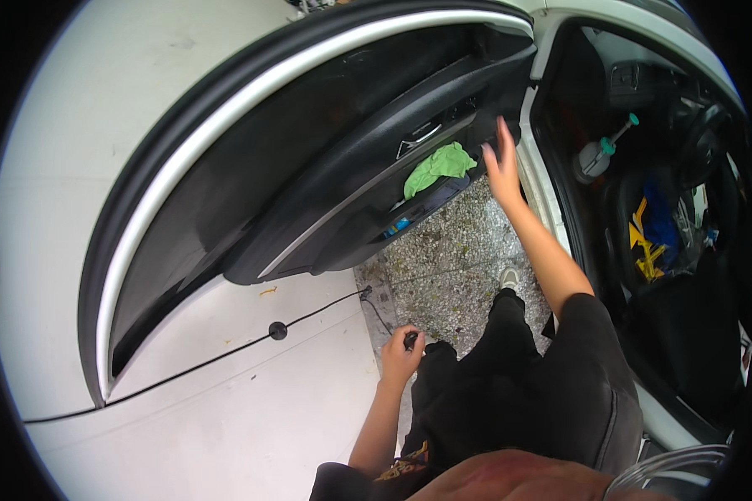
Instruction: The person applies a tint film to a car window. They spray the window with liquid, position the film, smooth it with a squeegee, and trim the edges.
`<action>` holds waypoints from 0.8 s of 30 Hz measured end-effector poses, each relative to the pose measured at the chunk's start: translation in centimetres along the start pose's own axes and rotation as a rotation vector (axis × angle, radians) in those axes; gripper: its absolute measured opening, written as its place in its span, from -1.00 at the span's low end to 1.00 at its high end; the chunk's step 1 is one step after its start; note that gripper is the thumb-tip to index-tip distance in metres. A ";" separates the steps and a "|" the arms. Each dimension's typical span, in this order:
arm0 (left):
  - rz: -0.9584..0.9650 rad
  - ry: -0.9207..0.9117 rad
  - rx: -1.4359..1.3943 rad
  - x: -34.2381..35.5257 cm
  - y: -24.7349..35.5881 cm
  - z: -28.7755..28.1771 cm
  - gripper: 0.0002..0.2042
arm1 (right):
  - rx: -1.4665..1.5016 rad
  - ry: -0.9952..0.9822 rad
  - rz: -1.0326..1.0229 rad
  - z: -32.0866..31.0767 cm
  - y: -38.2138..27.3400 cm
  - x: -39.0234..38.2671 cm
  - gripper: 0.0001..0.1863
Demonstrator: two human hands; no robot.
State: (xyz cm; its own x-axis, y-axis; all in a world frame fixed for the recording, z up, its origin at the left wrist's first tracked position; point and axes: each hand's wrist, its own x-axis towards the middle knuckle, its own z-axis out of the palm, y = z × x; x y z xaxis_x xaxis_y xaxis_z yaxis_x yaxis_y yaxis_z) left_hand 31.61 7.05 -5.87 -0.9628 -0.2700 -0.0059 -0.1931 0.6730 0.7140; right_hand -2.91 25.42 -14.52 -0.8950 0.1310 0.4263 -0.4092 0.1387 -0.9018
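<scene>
An open white car door with a black inner panel (368,142) fills the upper middle. My right hand (503,171) is beside the panel's front end, near the hinge side. Its fingers are stretched out, with nothing in them; whether they touch the panel I cannot tell. A green cloth (439,169) sits in the door's pull recess, left of that hand. Low in front of me, my left hand (399,357) is closed round a small black object (410,340), mostly hidden by the fingers. A thin dark cord (377,316) runs close to this hand.
The car's interior lies to the right, with a black seat holding yellow and blue items (647,242). A translucent pump sprayer with teal parts (594,159) stands inside. A black cable (226,355) crosses the white floor. Something blue (397,226) is in the door pocket.
</scene>
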 end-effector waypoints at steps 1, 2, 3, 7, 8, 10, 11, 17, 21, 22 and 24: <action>-0.014 -0.011 0.033 -0.3 0.6 -0.3 -0.82 | -0.099 -0.219 0.108 -3.8 2.1 -6.4 -0.39; -0.008 -0.063 0.074 0.1 1.7 -0.4 -0.81 | -0.198 -0.415 0.341 -9.6 6.6 -14.1 -0.43; 0.021 -0.092 0.054 1.0 2.7 0.5 -0.81 | -0.384 -0.533 0.689 -17.5 11.4 -22.5 -0.40; 0.029 -0.058 0.102 1.1 4.9 -0.2 -0.79 | -0.419 -0.565 1.870 -30.5 6.6 -38.4 -0.41; -0.003 -0.048 0.101 0.3 5.2 -0.4 -0.79 | -0.216 -0.576 2.005 -29.8 2.6 -35.6 -0.40; -0.049 -0.045 0.052 0.0 6.1 -0.4 -0.78 | 0.138 -0.541 2.220 -26.8 -6.1 -27.2 -0.40; -0.025 -0.065 0.018 0.7 6.9 0.0 -0.77 | 0.258 -0.536 2.297 -25.2 -9.6 -23.5 -0.39; 0.138 0.003 -0.106 3.9 13.5 -0.6 -0.76 | -0.055 -1.463 0.740 -17.1 -14.8 -9.2 -0.47; 0.523 0.486 -0.040 4.5 15.2 -3.8 -0.77 | 0.118 -1.390 -0.132 -7.8 -22.7 -8.3 -0.46; 0.511 0.460 -0.082 4.5 15.3 -4.8 -0.77 | 0.266 -1.436 -0.084 -6.7 -23.4 -9.1 -0.53; 0.491 0.391 -0.152 4.3 14.7 -7.1 -0.76 | 0.464 -1.341 0.418 -4.0 -25.4 -10.1 -0.67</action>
State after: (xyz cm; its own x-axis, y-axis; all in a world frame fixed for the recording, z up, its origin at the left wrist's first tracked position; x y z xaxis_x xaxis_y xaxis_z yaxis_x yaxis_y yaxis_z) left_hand 25.94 10.93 9.57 -0.7871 -0.2056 0.5816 0.3090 0.6846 0.6602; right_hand 17.26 24.51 4.33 -0.3460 -0.9382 -0.0132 0.1260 -0.0325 -0.9915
